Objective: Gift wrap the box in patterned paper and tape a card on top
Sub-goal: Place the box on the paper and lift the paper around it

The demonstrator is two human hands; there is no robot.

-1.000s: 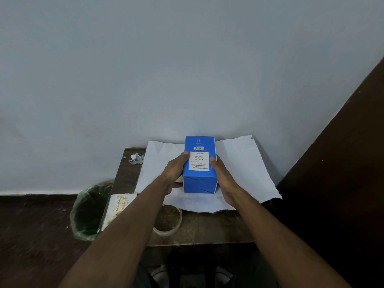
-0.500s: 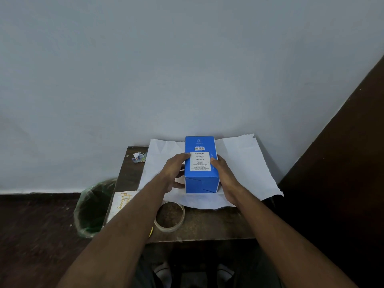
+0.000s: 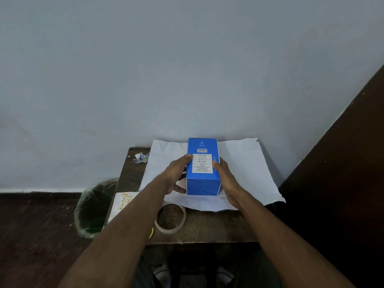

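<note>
A blue box (image 3: 203,186) with a white label on top lies in the middle of a creased sheet of paper (image 3: 245,167), whose plain white side faces up. My left hand (image 3: 176,173) rests flat against the box's left side, fingertips on the top edge and thumb down by the base. My right hand (image 3: 226,179) lies along the right side with its fingertips on the top. A white card (image 3: 122,202) with gold lettering sits at the table's left edge, partly under my left forearm. A roll of clear tape (image 3: 182,221) lies in front of the paper.
The small dark table (image 3: 207,229) stands against a pale wall. A crumpled paper scrap (image 3: 140,158) lies at its back left corner. A bin with a green liner (image 3: 93,206) stands on the floor to the left. A dark wooden panel (image 3: 342,163) rises on the right.
Both hands have stayed on the sides of the box, and the box has kept its place on the paper. Only the view has shifted slightly.
</note>
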